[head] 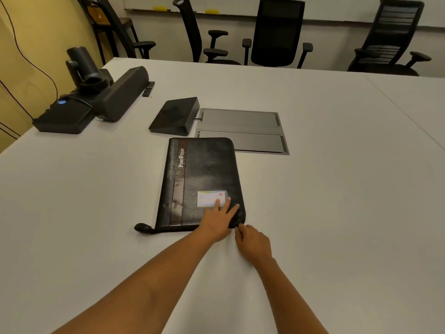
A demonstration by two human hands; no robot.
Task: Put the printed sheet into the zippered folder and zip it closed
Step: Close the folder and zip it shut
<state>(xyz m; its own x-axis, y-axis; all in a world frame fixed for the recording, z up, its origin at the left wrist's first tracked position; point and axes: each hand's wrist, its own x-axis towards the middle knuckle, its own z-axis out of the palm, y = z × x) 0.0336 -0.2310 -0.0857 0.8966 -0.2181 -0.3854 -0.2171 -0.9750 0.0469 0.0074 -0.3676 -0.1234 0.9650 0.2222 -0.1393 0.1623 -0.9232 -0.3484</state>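
- Folder [204, 169] lies flat and closed on the table [337, 189]. Its long axis runs away from the person, with the far end leaning slightly right.
- Spine edge is on the left. The "PORTFOLIO" lettering runs along the long axis near the far end.
- Left hand [216, 225] rests palm down on the near right corner of the cover, fingers [227, 203] straight and spread, gripping nothing.
- Card [207, 197] on the cover lies under the left fingertips.
- Right hand [252, 242] is just right of the left hand, at the folder's near right corner. Its fingers are curled and the tips pinch the small silver zip pull [237, 228].
- Loop [142, 228] sticks out at the near left corner, well left of both hands.
- Grey hatch [240, 131] and black wedge box [175, 116] sit beyond the fingertips, just past the folder's far end.
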